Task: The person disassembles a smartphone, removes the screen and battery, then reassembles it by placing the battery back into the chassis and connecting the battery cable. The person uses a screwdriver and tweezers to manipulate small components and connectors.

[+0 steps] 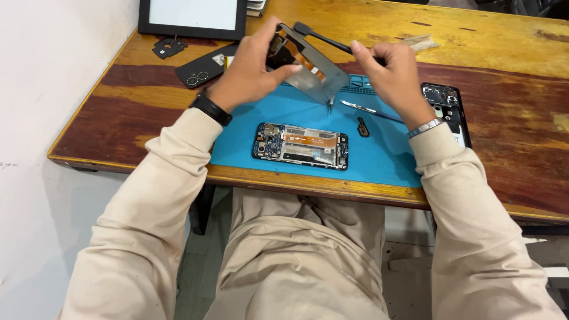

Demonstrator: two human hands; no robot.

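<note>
My left hand holds a phone frame tilted up above the blue work mat; an orange flex cable shows on its inner face. My right hand grips a black spudger, whose flat tip rests at the frame's upper edge. Below the hands, an opened phone with bare circuit boards and an orange ribbon lies flat on the mat. Metal tweezers and a small black part lie on the mat near my right wrist.
A wooden table carries a black phone back cover, a small black bracket, a tablet with a white screen at the back left, and another opened phone at the right. A white wall stands left.
</note>
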